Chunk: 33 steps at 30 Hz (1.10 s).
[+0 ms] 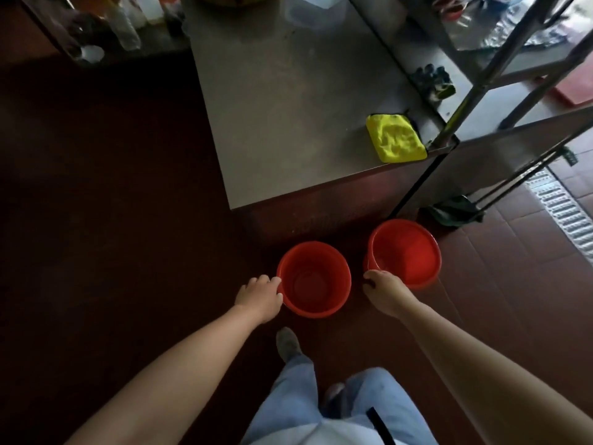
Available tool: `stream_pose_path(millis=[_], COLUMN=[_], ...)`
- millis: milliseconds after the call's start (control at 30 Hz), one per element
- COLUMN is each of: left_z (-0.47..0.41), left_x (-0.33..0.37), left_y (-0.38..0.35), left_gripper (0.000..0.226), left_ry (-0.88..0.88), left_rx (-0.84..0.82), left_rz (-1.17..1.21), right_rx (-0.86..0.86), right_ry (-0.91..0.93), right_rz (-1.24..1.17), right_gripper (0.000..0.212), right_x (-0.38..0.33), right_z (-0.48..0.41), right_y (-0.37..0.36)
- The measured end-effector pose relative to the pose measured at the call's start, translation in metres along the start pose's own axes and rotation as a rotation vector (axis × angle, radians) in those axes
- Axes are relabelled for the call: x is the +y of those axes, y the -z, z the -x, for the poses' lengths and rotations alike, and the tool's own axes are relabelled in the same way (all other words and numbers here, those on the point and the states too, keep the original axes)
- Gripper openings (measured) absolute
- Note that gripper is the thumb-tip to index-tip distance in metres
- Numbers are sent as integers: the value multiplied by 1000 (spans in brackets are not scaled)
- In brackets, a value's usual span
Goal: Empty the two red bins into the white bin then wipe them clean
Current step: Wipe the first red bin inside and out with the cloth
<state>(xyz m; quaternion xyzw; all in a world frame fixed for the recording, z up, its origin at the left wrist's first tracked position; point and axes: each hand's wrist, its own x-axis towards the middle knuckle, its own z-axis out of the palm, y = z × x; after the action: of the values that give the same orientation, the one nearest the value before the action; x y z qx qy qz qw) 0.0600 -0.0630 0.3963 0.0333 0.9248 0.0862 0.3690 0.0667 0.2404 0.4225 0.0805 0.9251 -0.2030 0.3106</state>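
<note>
Likely step: handling both bins at once by the rims. Best done with firm grips and level rims.

Both arms reach down and forward, nearly straight. Left hand (260, 295) curls over the near rim of the left red bin (333, 284). Right hand (383, 289) grips the right red bin (414, 252) the same way.

Bins sit side by side below the table (288, 107) edge; lifted or on the floor, cannot tell. White bin not in view. Yellow cloth (395, 138) lies on the table corner.

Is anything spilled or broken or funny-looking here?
Nothing stands out. The left hand grips the rim of one round red plastic bin, the right hand the other red bin; both look whole. The yellow cloth lies flat on the grey steel table. No spill shows on the dark floor.
</note>
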Motion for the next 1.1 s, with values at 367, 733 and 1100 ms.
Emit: stream_pose_path(millis=[367, 733, 1100], left_z=[-134, -285, -392], left_x=[3, -40, -85], left_y=[12, -89, -188], left_gripper=[57, 62, 74], left_ry=[479, 744, 825], left_rx=[-149, -222, -252], left_rz=[929, 1346, 1422], right_rx=[-276, -365, -337], right_ry=[-428, -584, -657], right_rz=[-785, -946, -964], right_gripper=[67, 63, 71], right_x=[53, 112, 160], right_z=[-177, -334, -439], right_y=[31, -65, -178])
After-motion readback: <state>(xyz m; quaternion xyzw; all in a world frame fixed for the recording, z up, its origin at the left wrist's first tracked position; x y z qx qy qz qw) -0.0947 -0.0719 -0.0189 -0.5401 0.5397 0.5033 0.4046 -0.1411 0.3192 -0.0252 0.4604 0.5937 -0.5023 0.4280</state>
